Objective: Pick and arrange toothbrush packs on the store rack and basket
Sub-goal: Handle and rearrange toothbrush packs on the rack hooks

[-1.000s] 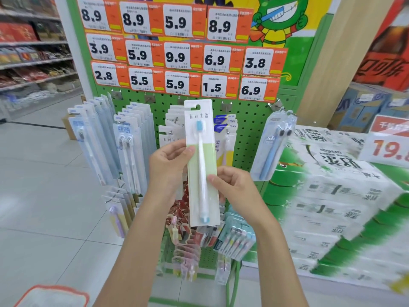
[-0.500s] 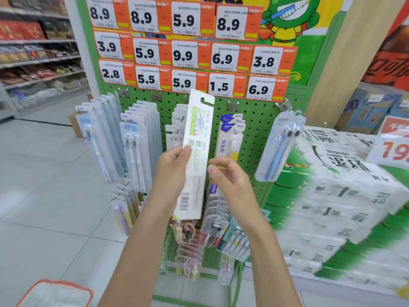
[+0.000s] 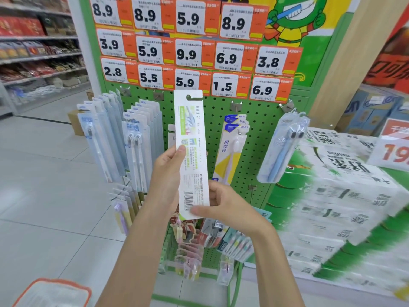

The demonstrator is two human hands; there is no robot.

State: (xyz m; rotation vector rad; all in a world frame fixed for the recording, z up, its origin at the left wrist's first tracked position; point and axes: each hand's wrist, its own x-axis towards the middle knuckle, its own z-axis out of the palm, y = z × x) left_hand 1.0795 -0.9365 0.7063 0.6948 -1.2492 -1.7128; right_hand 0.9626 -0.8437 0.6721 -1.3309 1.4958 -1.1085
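I hold a long white-and-green toothbrush pack [image 3: 192, 138] upright in front of the green pegboard rack [image 3: 261, 138], its printed back with the barcode facing me. My left hand [image 3: 166, 173] grips the pack's left edge at mid-height, thumb on its face. My right hand [image 3: 223, 209] pinches the pack's lower right corner beside the barcode. The hang hole at the pack's top sits just under the price tags [image 3: 188, 80]. More toothbrush packs hang on the rack: pale blue ones [image 3: 135, 138] at left, a yellow one [image 3: 230, 156] just right of my pack, a blue twin pack [image 3: 285, 147] further right.
An orange-rimmed basket [image 3: 53, 293] shows at the bottom left on the tiled floor. Stacked green-and-white tissue cartons [image 3: 345, 196] stand close on the right. Smaller packs [image 3: 190, 247] hang low on the rack. Store shelves [image 3: 37, 54] line the far left.
The pack has been turned over from its toothbrush side to its printed back and raised towards the rack. My right hand slid down to its lower corner.
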